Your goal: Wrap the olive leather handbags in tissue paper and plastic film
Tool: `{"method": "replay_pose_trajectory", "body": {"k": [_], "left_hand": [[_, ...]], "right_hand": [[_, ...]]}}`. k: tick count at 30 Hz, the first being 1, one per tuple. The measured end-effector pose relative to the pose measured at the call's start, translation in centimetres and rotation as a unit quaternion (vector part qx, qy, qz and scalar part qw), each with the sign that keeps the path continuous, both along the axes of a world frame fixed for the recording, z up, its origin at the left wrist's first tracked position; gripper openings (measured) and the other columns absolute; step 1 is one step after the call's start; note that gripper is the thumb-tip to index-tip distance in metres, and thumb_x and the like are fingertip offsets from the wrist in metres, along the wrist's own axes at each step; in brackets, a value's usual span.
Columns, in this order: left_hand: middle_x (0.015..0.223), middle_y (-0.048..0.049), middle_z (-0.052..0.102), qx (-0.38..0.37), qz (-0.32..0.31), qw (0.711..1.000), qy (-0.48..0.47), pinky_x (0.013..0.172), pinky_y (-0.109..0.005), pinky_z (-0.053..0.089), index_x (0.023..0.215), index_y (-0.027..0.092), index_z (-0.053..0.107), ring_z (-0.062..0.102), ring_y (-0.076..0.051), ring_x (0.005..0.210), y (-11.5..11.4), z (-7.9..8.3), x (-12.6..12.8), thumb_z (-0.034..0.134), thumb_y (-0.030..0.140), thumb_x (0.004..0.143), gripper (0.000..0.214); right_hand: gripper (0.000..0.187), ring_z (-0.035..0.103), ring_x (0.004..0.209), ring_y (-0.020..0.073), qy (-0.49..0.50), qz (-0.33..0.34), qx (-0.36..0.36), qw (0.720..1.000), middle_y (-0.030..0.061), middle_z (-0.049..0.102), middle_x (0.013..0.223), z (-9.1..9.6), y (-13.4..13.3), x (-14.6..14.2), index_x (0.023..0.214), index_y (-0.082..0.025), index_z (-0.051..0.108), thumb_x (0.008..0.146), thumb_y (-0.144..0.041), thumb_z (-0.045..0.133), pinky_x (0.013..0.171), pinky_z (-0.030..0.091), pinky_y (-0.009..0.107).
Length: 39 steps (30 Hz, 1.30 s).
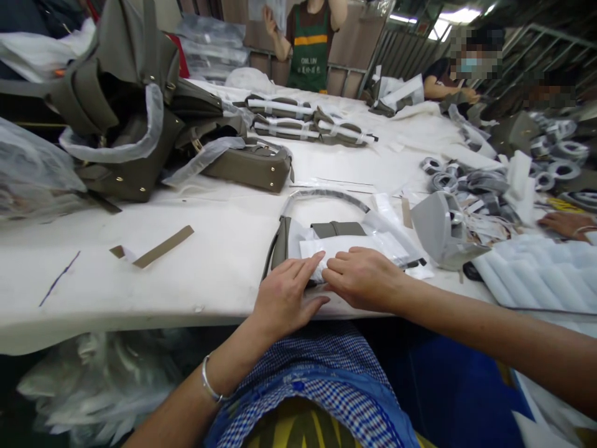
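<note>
In front of me lies a small olive-grey handbag (281,242), its arched handle (326,194) covered in clear wrap. A white wrapping sheet (345,244) covers much of its front, and the grey-green flap (338,229) shows above it. My left hand (286,294) rests on the bag's lower left part with its fingers stretched out and thumb apart. Close beside it, my right hand (361,277) has its fingers curled and pinched at the sheet's lower edge. The fingertips of both hands nearly meet.
Larger olive bags (153,124) crowd the table's left, with a wrapped bag (254,165) beside them. Two strips (163,247) lie nearby. Rolled straps (485,180), a tape dispenser (441,230) and white padding (541,267) fill the right. Co-workers (310,46) are across the table.
</note>
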<state>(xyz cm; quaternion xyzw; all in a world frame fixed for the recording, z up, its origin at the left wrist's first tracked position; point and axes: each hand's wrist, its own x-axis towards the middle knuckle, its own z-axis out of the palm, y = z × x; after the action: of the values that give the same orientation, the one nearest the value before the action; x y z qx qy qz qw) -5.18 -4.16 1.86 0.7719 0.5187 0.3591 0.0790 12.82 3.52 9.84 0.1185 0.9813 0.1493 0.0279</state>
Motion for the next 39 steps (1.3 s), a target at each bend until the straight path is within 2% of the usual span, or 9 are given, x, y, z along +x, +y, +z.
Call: {"method": "replay_pose_trajectory", "body": {"k": [9,15,18,22,25,30,33,36,39], "left_hand": [[0.119,-0.0057,0.068,0.051,0.046,0.997,0.028,0.093,-0.034,0.050,0.144,0.020,0.043,0.060,-0.022,0.106,0.7,-1.7,0.6,0.070,0.028,0.088,0.063],[0.120,-0.0065,0.067,0.057,0.050,0.997,0.018,0.092,-0.035,0.051,0.145,0.019,0.041,0.061,-0.023,0.103,0.8,-2.2,0.6,0.073,0.031,0.085,0.069],[0.120,-0.0066,0.067,0.064,0.054,0.997,0.002,0.092,-0.034,0.051,0.137,0.018,0.047,0.061,-0.022,0.104,0.7,-2.4,0.7,0.074,0.030,0.084,0.061],[0.109,-0.0065,0.069,0.069,0.064,0.996,-0.008,0.089,-0.034,0.052,0.122,0.016,0.055,0.063,-0.022,0.099,0.7,-2.5,0.9,0.076,0.030,0.082,0.047],[0.104,-0.0086,0.070,0.083,0.072,0.994,0.000,0.088,-0.034,0.052,0.120,0.013,0.055,0.064,-0.023,0.096,0.6,-2.5,0.9,0.076,0.030,0.081,0.047],[0.106,-0.0077,0.069,0.057,0.066,0.996,-0.004,0.089,-0.035,0.052,0.120,0.015,0.054,0.063,-0.024,0.097,0.5,-2.6,1.1,0.073,0.032,0.084,0.044],[0.107,-0.0074,0.069,0.043,0.060,0.997,-0.005,0.088,-0.036,0.052,0.120,0.015,0.054,0.063,-0.024,0.097,0.5,-2.6,1.1,0.070,0.032,0.087,0.040],[0.109,-0.0072,0.069,0.051,0.056,0.997,-0.007,0.088,-0.036,0.052,0.123,0.015,0.053,0.063,-0.024,0.097,0.6,-2.5,1.2,0.068,0.030,0.089,0.041],[0.111,-0.0065,0.069,0.059,0.056,0.997,-0.001,0.087,-0.035,0.052,0.123,0.017,0.054,0.063,-0.023,0.097,0.5,-2.4,1.2,0.068,0.026,0.088,0.038]], "right_hand": [[0.008,0.061,0.070,0.0206,-0.054,-0.007,-0.003,0.999,0.0068,0.069,0.077,1.0,0.0,-1.3,0.087,-0.015,0.065,0.086,-0.011,0.059,0.059,0.032,0.034],[0.015,0.063,0.059,0.0195,-0.104,0.005,0.003,0.995,0.0055,0.070,0.067,2.1,-0.3,-1.9,0.078,-0.018,0.067,0.084,-0.006,0.061,0.054,0.033,0.033],[0.015,0.064,0.056,0.0195,-0.128,-0.002,-0.001,0.992,0.0058,0.070,0.064,3.1,-0.5,-2.6,0.078,-0.018,0.068,0.085,-0.006,0.061,0.053,0.035,0.032],[0.013,0.069,0.062,0.0213,-0.219,-0.051,-0.028,0.974,0.0066,0.073,0.070,4.9,0.2,-4.3,0.089,-0.017,0.069,0.089,-0.008,0.059,0.050,0.033,0.029],[0.014,0.071,0.070,0.0225,-0.278,-0.060,-0.045,0.958,0.0064,0.075,0.078,5.6,1.7,-5.4,0.092,-0.018,0.069,0.090,-0.010,0.058,0.050,0.032,0.027],[0.006,0.069,0.075,0.0200,-0.268,-0.092,-0.107,0.953,0.0044,0.075,0.082,5.0,4.4,-6.4,0.094,-0.021,0.068,0.089,-0.021,0.066,0.053,0.030,0.025],[0.015,0.068,0.074,0.0199,-0.262,-0.134,-0.146,0.945,0.0047,0.074,0.081,4.4,5.4,-6.8,0.100,-0.021,0.067,0.087,-0.028,0.070,0.054,0.029,0.025],[0.027,0.066,0.075,0.0191,-0.235,-0.142,-0.198,0.941,0.0036,0.073,0.082,3.8,6.3,-7.1,0.110,-0.022,0.063,0.084,-0.023,0.071,0.058,0.032,0.025],[0.029,0.063,0.074,0.0181,-0.178,-0.137,-0.230,0.947,0.0028,0.072,0.083,2.8,7.8,-7.3,0.105,-0.020,0.061,0.079,-0.021,0.075,0.059,0.032,0.025]]}}
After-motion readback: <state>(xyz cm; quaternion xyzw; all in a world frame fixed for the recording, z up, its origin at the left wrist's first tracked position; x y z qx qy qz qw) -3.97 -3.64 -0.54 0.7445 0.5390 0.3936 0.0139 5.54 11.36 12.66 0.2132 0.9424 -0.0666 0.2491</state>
